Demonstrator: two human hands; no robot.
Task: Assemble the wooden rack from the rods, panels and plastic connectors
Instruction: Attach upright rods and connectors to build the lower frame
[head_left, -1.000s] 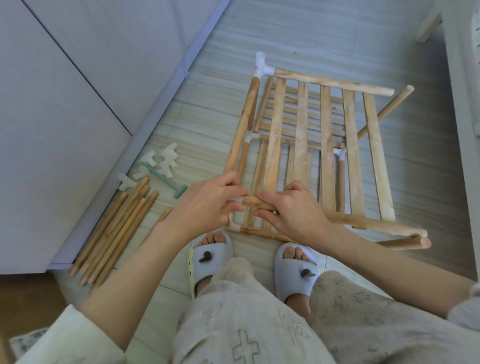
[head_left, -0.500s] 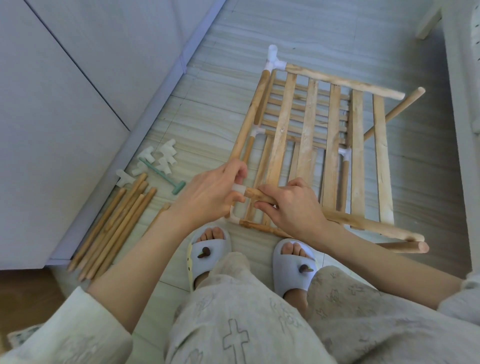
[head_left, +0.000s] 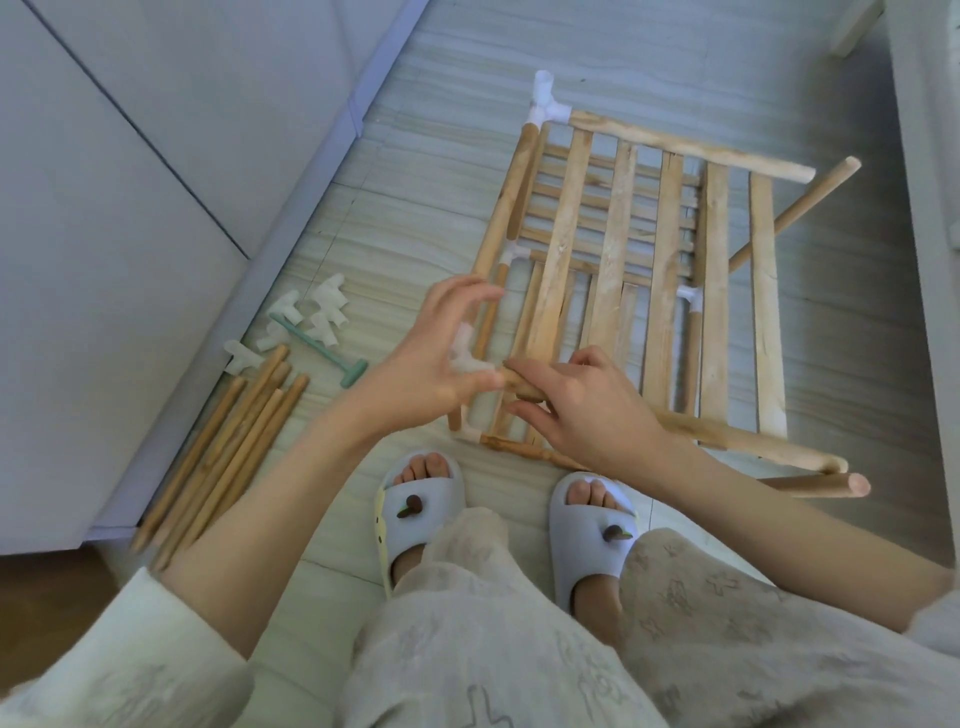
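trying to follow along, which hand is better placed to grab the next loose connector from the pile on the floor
Left. The loose connectors lie on the floor to the left, close beside the left hand, though it now holds a white connector at the rod end. The right hand grips the rod, steadying it.

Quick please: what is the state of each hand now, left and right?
Left hand: holds a white connector at the rod's end; the other fingers are spread.
Right hand: grips the rod.
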